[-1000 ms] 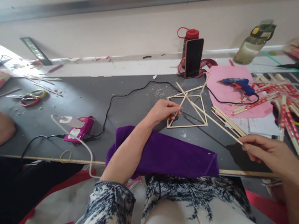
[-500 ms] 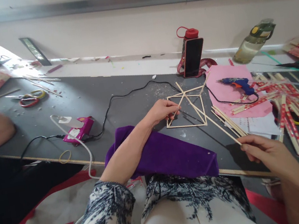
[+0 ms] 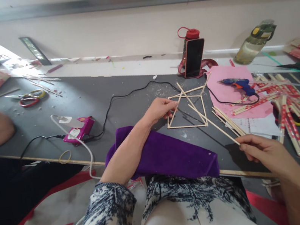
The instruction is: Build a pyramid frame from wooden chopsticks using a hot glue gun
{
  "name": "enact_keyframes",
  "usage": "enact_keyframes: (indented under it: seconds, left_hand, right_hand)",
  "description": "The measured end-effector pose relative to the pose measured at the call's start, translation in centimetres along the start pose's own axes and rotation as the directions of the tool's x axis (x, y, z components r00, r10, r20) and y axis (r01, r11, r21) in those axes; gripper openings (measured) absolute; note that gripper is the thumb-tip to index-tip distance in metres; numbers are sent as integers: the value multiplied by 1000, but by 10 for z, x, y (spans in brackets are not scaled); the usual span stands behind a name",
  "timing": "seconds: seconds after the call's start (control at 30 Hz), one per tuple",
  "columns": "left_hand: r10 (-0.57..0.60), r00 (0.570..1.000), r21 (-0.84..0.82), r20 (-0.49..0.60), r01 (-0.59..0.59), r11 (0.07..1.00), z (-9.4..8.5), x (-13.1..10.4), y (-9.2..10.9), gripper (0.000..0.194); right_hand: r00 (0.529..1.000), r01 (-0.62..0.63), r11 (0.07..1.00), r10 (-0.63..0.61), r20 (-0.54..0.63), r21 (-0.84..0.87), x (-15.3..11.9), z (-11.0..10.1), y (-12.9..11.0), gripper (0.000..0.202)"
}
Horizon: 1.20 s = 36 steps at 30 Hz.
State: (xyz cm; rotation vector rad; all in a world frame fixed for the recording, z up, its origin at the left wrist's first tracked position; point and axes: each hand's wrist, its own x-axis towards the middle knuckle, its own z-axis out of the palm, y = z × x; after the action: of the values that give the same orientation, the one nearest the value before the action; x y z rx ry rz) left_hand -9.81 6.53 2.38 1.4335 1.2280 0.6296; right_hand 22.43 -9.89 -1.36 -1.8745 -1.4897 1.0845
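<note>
I've got the left hand (image 3: pixel 159 110) here, its grip pinched on a slanting strut (image 3: pixel 179 100) of the stick frame (image 3: pixel 188 126), base on the table (image 3: pixel 89 80); my right hand (image 3: pixel 265 150), grip clamped on a long stick (image 3: pixel 222 131), angles its tip over the frame!

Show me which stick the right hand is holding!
The stick pinched at one end by the right hand, its other end pointing at the stick frame; the loose sticks lie bunched beside it.
</note>
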Motion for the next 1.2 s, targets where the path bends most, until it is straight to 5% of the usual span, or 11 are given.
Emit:
enact_keyframes:
  seconds: [0.6, 1.2]
  left_hand:
    - [147, 986, 79, -77, -141, 987, 6, 3, -8, 25]
    - [156, 985, 117, -79, -146, 982, 9, 4, -10, 26]
  right_hand:
    - [1000, 12, 998, -10, 25, -65, 10, 8, -9, 35]
    - [999, 28, 998, -27, 30, -55, 15, 16, -13, 34]
